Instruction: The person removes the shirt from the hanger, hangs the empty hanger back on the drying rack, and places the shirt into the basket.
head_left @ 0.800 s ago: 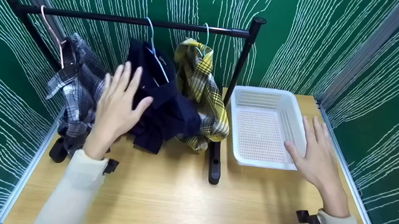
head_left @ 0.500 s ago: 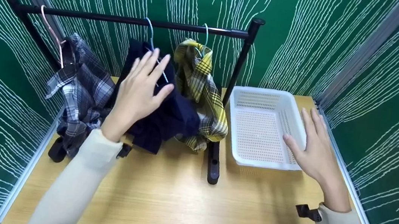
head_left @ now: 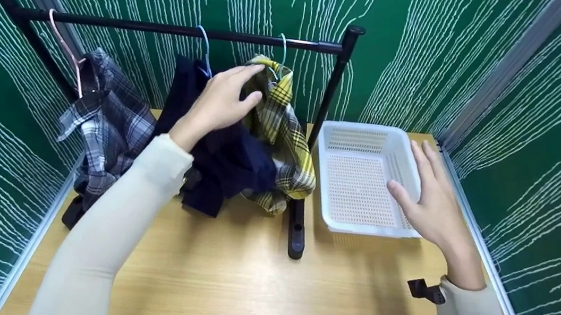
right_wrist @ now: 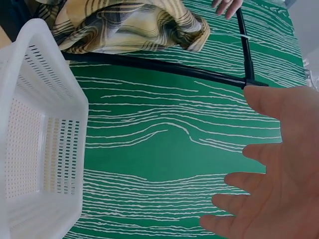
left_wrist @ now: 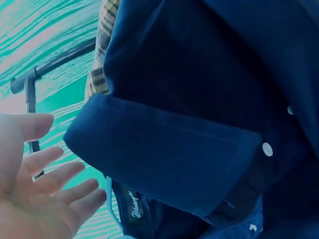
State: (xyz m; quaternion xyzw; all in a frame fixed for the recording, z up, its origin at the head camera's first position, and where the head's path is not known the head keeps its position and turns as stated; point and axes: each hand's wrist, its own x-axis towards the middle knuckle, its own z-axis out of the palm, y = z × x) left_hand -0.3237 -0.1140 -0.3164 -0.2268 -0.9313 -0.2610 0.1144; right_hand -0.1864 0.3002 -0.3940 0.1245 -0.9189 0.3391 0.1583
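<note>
My left hand (head_left: pixel 226 98) hovers over the navy shirt (left_wrist: pixel 159 149), its fingers extended toward the collar of the yellow plaid shirt (head_left: pixel 285 120). In the left wrist view the fingers are apart from the navy collar and hold nothing. The navy shirt hangs on a blue hanger (head_left: pixel 203 43), the yellow one on a teal hanger (head_left: pixel 284 48). My right hand (head_left: pixel 433 203) is spread above the right rim of the white plastic basket (head_left: pixel 322 184); the right wrist view shows its fingers straight, holding nothing. Nothing lies in the basket.
A black clothes rack (head_left: pixel 141 26) stands on the wooden table (head_left: pixel 242 292). At its left end a grey plaid shirt (head_left: pixel 102 130) hangs on a pink hanger (head_left: pixel 62 40). Green walls with white streaks (head_left: pixel 395 48) enclose the back and sides.
My left hand has moved right and up, from between the grey plaid and navy shirts toward the yellow collar. My right hand has shifted slightly up and left.
</note>
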